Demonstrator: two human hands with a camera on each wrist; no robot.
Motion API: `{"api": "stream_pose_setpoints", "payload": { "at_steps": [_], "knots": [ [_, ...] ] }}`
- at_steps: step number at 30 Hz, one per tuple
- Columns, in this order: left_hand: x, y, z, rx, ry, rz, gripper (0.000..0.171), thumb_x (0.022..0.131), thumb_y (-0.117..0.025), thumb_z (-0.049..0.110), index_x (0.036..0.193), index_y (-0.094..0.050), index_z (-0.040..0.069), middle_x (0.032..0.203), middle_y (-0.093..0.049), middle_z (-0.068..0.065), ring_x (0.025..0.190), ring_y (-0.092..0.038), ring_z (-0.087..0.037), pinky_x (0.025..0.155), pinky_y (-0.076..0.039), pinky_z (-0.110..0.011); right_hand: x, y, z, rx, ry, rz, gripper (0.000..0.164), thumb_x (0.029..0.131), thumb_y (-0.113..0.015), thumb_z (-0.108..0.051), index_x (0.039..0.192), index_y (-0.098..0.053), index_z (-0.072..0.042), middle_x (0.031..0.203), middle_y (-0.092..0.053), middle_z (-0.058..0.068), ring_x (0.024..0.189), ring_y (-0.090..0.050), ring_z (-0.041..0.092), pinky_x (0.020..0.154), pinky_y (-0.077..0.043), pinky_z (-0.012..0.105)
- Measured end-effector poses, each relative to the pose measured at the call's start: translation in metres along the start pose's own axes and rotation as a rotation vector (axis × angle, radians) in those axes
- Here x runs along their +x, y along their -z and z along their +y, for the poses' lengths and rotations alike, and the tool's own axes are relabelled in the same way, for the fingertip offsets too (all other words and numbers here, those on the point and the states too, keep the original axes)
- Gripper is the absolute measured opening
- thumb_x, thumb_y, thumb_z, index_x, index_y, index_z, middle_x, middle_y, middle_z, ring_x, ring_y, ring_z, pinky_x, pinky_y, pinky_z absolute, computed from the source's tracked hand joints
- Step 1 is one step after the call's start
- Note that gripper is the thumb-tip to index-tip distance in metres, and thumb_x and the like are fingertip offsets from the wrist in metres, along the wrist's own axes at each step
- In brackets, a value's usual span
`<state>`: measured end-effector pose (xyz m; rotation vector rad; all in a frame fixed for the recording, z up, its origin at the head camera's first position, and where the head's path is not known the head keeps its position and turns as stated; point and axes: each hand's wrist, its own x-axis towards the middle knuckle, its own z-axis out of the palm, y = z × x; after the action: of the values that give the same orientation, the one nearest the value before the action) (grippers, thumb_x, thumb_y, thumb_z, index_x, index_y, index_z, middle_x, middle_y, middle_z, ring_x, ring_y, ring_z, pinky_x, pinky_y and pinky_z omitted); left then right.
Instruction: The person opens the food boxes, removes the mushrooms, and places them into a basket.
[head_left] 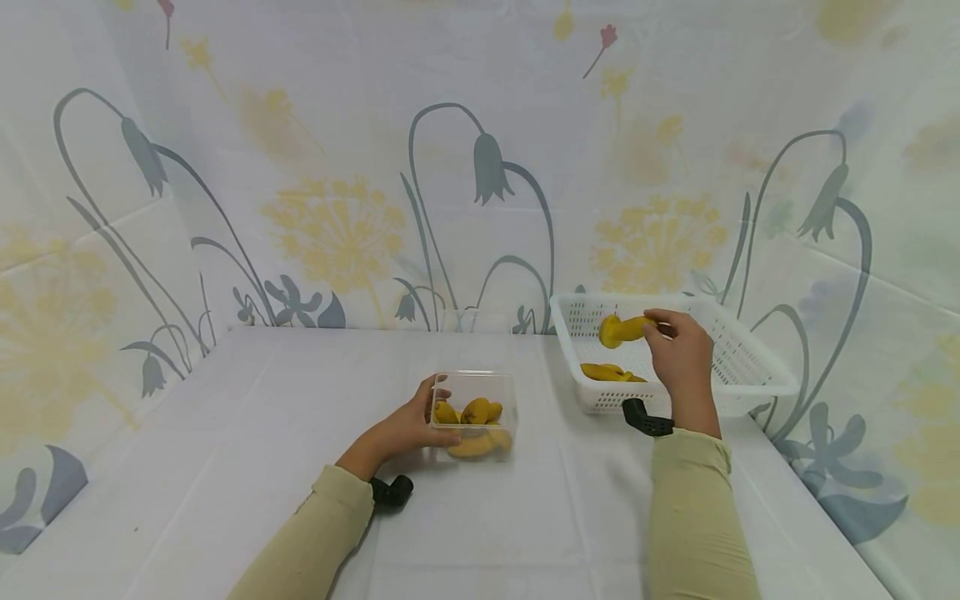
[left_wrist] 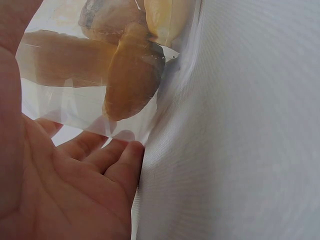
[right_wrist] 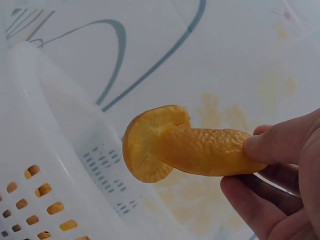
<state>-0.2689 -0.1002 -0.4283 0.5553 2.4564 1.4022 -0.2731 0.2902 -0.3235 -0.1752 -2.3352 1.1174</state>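
A yellow mushroom (right_wrist: 195,150) hangs over the basket, cap pointing left. My right hand (head_left: 681,350) pinches it by the stem end between thumb and fingers. On the table, my left hand (head_left: 408,429) grips the left side of a clear plastic box (head_left: 474,383), thumb at the front and fingers round the side. Several yellow mushrooms (head_left: 476,412) lie inside the box. Seen through its wall in the left wrist view, one mushroom (left_wrist: 135,75) rests close to the fingers. More yellow mushrooms (head_left: 609,372) lie in the white perforated basket (head_left: 750,389), partly hidden by its front wall.
The basket stands at the right rear of the white-covered table (head_left: 247,450), against the flowered backdrop (head_left: 480,233). Behind the box, a faint clear container (head_left: 461,321) stands at the table's back edge. Each wrist carries a black camera mount (head_left: 392,492).
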Motion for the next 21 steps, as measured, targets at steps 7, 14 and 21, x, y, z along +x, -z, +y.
{"api": "stream_pose_setpoints", "payload": {
  "at_steps": [7,14,21],
  "knots": [
    [-0.001,0.000,0.001,-0.009,0.002,0.001,0.110,0.076,-0.082,0.036,0.155,-0.007,0.019,0.154,-0.034,-0.010,0.141,-0.033,-0.038,0.112,-0.026,-0.060,0.001,-0.001,0.007,-0.008,-0.030,0.004,0.033,0.099,-0.053,-0.021,0.127,-0.063,-0.008,0.133,-0.056,0.016,0.122,-0.056,0.034,0.093,-0.050,0.048],
    [-0.001,0.000,0.000,0.006,0.001,0.002,0.110,0.076,-0.082,0.039,0.155,-0.008,0.019,0.154,-0.034,-0.009,0.141,-0.033,-0.038,0.112,-0.027,-0.060,0.004,-0.004,0.017,0.001,-0.104,-0.018,0.035,0.099,-0.052,-0.022,0.130,-0.061,-0.009,0.138,-0.054,0.015,0.124,-0.056,0.034,0.097,-0.049,0.049],
    [0.001,0.000,-0.001,0.011,0.003,0.006,0.111,0.075,-0.082,0.041,0.155,-0.007,0.020,0.154,-0.035,-0.009,0.141,-0.034,-0.038,0.112,-0.027,-0.060,0.006,-0.005,0.024,0.008,-0.140,-0.024,0.036,0.100,-0.052,-0.024,0.132,-0.060,-0.010,0.139,-0.053,0.015,0.124,-0.055,0.034,0.098,-0.049,0.048]
  ]
}}
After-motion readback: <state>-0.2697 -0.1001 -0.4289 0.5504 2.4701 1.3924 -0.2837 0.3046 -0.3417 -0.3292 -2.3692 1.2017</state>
